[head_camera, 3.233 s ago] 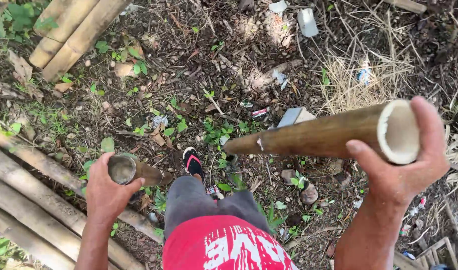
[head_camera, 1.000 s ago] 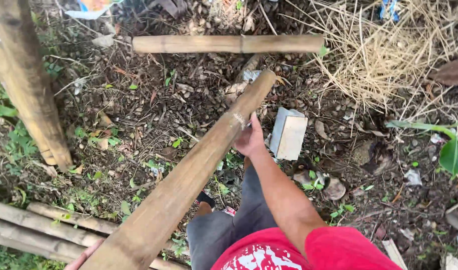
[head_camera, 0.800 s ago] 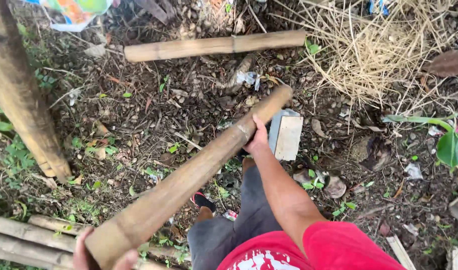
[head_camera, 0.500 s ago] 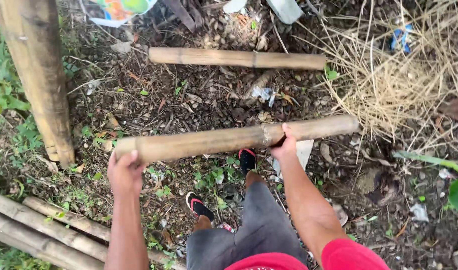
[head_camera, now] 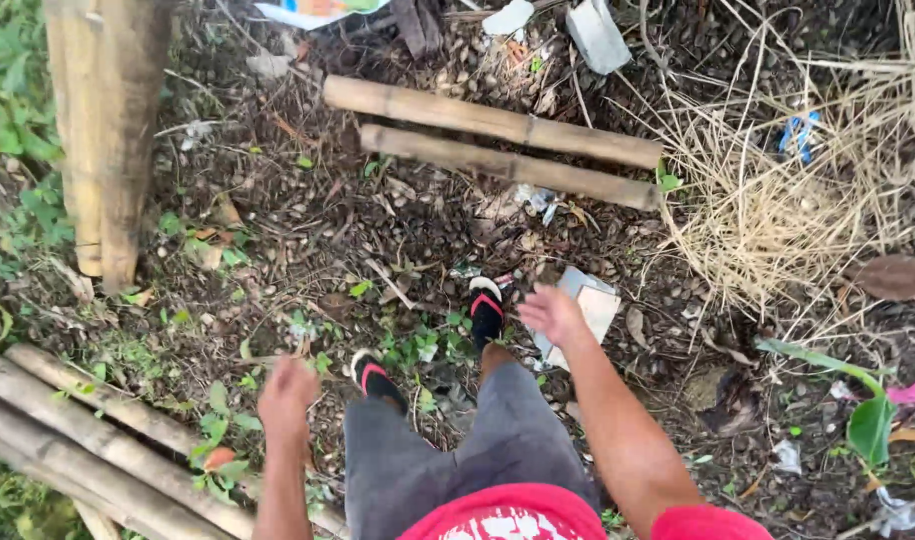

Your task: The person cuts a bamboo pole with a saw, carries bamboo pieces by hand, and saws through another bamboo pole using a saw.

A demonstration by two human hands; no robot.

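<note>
Bamboo-wise, judge the nearer pole (head_camera: 508,170) well laid, touching the farther pole (head_camera: 488,120), 2 side by side far ahead of both empty grips, left hand (head_camera: 288,395) loosely curled on nothing, right hand (head_camera: 553,312) spread open above a white scrap (head_camera: 596,300).

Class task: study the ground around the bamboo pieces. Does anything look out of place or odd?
Yes. Litter lies among the leaves: a pale flat scrap by the right hand, blue plastic caught in the dry grass, and pink bits at the right edge.
</note>
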